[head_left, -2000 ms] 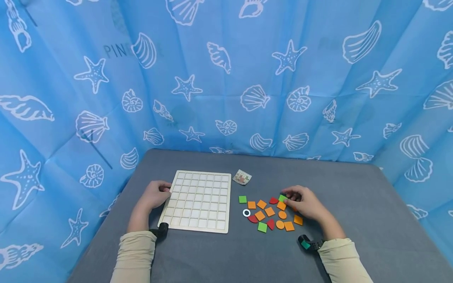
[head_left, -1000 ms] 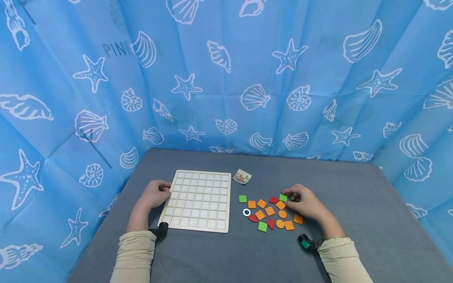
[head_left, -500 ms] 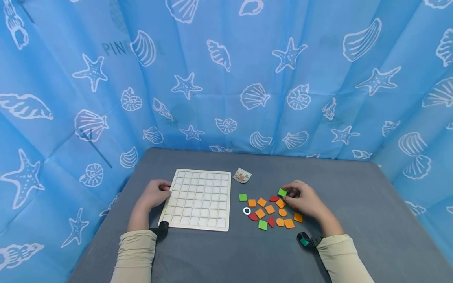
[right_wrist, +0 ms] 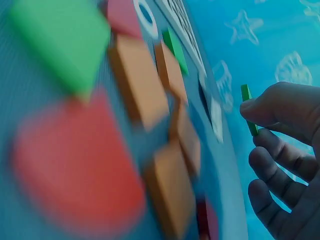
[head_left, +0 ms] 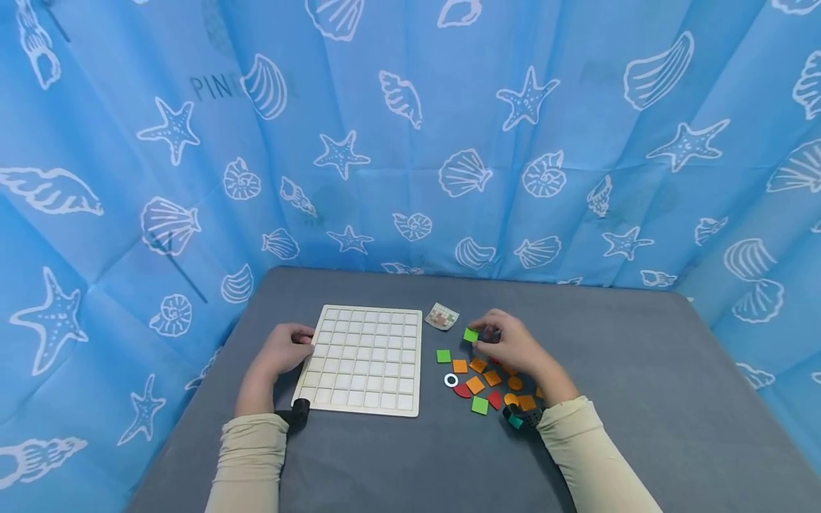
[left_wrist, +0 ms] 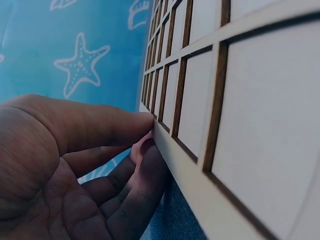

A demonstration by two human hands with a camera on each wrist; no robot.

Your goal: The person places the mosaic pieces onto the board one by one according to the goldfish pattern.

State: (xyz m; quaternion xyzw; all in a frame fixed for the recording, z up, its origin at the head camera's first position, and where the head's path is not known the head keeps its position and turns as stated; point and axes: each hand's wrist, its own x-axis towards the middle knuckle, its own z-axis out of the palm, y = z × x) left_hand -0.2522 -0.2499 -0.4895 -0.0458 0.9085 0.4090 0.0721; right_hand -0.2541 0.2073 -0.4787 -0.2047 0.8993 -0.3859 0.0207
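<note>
My left hand (head_left: 285, 349) holds the left edge of a pale wooden grid board (head_left: 359, 360). In the left wrist view the thumb touches the rim of the board (left_wrist: 187, 172), and the other fingers curl by its underside. Between thumb and fingertip, my right hand (head_left: 509, 345) pinches a green square tile (head_left: 471, 335), raised off the table to the right of the board. The right wrist view shows this green tile (right_wrist: 249, 110) edge-on. Below that hand lie loose tiles: green squares (head_left: 443, 356), orange squares (head_left: 460, 366), orange circles (head_left: 511, 400), red quarter-round pieces (head_left: 494, 400) and a white ring (head_left: 451, 380).
A small card with a printed coloured grid (head_left: 442, 316) lies beside the board's upper right corner. The grey table (head_left: 385, 463) carries everything. Behind it hangs a blue curtain (head_left: 410, 142) with white shells and starfish. My right forearm partly covers some tiles.
My right hand has picked the green square tile up from the right side of the tile group and carried it left and away from me. My left hand stays at the board's edge.
</note>
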